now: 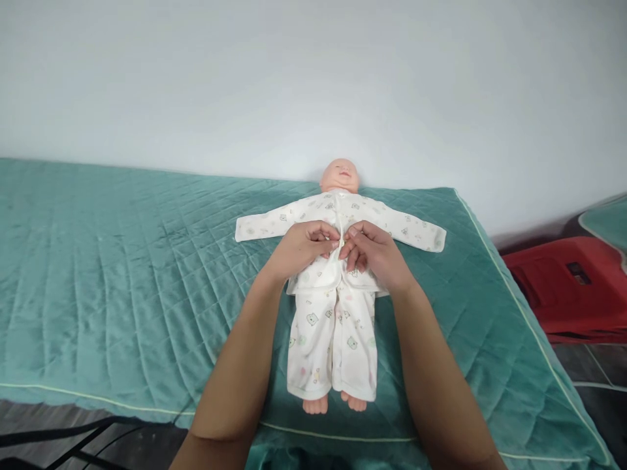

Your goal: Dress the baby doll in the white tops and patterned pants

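A baby doll [339, 175] lies on its back, head toward the wall and feet toward me. It wears a white printed jacket [318, 277] with both sleeves spread wide, and matching white trousers [311, 346]. At the middle of the chest, my left hand [309, 245] pinches one front edge of the jacket. Just beside it, my right hand [369, 247] pinches the other front edge, fingertips almost meeting the left ones. Whether a fastener sits between the fingers is too small to tell. The doll's hands are hidden inside the sleeves.
A green quilted cover [122, 274] with pale piping lies under the doll. Behind it rises a plain white wall [294, 85]. Red plastic stools or chairs [563, 281] stand beyond the right edge. Dark bars and a cable [78, 434] show at the lower left.
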### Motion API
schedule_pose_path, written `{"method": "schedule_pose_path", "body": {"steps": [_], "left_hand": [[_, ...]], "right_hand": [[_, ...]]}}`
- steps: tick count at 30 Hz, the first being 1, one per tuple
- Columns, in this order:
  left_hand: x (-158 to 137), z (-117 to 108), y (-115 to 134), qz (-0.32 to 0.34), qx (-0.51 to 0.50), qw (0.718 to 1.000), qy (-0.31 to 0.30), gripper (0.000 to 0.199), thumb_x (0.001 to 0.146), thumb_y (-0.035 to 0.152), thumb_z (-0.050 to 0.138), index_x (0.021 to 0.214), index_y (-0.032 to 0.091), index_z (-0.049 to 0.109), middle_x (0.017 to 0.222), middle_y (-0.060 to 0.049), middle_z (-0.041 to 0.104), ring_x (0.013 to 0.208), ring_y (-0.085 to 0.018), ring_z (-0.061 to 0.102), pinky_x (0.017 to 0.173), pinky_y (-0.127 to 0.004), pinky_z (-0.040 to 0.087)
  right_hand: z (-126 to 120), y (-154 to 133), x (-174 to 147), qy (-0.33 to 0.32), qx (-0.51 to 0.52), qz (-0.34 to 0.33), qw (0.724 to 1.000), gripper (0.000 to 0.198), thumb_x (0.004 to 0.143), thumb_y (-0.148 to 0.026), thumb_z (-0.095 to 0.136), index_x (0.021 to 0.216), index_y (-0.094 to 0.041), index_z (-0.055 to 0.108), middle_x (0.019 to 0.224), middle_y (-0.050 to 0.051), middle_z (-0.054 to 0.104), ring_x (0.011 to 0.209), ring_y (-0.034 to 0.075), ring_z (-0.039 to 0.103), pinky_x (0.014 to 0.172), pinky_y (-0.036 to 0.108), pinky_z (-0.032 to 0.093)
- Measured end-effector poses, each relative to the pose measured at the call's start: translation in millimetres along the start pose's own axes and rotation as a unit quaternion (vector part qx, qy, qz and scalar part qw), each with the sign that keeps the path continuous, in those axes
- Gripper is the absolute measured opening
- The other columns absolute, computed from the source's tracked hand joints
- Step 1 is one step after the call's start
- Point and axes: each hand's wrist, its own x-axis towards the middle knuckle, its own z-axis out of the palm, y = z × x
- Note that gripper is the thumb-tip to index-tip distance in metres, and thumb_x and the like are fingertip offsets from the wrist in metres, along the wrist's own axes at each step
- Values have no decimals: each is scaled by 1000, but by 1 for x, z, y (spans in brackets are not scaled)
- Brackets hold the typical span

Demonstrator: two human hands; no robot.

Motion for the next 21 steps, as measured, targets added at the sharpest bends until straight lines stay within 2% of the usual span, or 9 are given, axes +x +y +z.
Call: {"method": "schedule_pose_path", "body": {"steps": [8, 15, 21], "left_hand": [[-4, -4, 3, -7, -1, 1000, -30, 21, 79, 34, 74, 89, 15, 75, 73, -1, 68, 68, -10, 60, 64, -20, 47], [-2, -1, -3, -2, 14, 1000, -14, 13, 76, 23, 69, 88, 16, 71, 67, 2, 62, 62, -8, 54, 57, -19, 39], [2, 3, -7, 19, -45, 999, -8, 21, 69, 14, 66, 90, 18, 64, 77, 3, 62, 64, -7, 54, 59, -20, 45]], "right_hand": [[0, -1, -1, -17, -29, -5, 999, 26, 97, -46, 55, 91, -20, 57, 74, -1, 68, 53, 10, 64, 45, 18, 41], [0, 1, -2, -34, -41, -12, 999, 27, 98, -47, 55, 93, -21, 56, 76, -2, 67, 56, 10, 65, 46, 18, 42], [2, 0, -1, -13, -29, -24, 999, 25, 98, -43, 57, 88, -20, 56, 72, -3, 65, 49, 7, 57, 43, 18, 39]]}}
